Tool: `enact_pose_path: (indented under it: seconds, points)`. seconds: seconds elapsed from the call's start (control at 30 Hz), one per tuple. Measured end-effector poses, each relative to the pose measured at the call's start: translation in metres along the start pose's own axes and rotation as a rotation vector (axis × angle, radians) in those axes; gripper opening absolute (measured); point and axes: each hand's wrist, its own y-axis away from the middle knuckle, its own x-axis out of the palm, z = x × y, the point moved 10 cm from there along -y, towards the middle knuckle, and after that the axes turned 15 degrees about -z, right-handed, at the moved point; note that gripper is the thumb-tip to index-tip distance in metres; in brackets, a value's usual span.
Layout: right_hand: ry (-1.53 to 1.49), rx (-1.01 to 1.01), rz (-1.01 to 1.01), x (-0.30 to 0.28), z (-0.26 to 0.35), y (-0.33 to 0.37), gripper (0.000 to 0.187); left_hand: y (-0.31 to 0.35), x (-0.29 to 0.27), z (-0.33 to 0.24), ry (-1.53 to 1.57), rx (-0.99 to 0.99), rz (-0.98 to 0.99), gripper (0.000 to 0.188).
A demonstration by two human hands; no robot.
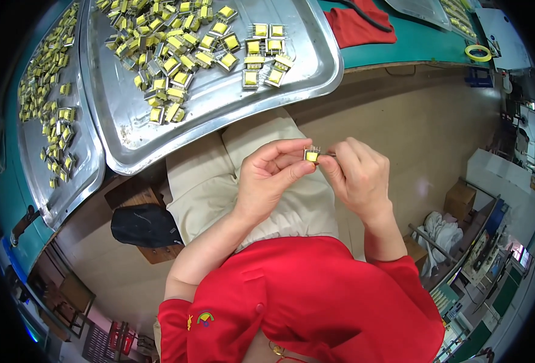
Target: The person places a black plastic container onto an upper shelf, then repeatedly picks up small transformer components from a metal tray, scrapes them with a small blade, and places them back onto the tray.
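Observation:
Above my lap, my left hand (262, 181) pinches a small transformer (311, 156) between thumb and fingertips. The transformer has a yellow-wrapped middle, and its thin metal pins point up. Close on its right side, my right hand (361, 175) is closed, with thumb and index finger pressed together. A short dark, thin piece (327, 154) shows between these fingertips and the transformer; most of it is hidden, so I cannot tell its kind. Beyond my hands, a metal tray (219, 125) holds many more such transformers, with a small group (264, 54) set apart on its right.
A second metal tray (85, 184) of transformers stands at the left on the green table (364, 55). A red cloth (361, 27) and a yellow tape roll (478, 53) lie at the far right. A wooden stool (158, 253) with a black item stands left of my legs.

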Motion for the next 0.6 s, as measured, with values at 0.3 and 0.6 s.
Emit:
enact_pose_path:
  seconds: [0.3,0.6]
  points:
    - [0.068,-0.006,0.008,-0.0014,0.0000,-0.0003,0.030,0.0007,0.0001,-0.0023,-0.027,0.022,-0.002,0.032]
    - [0.087,-0.019,0.040,-0.0003,0.0017,0.0002,0.027,0.0010,0.0007,-0.0040,-0.055,0.041,-0.007,0.031]
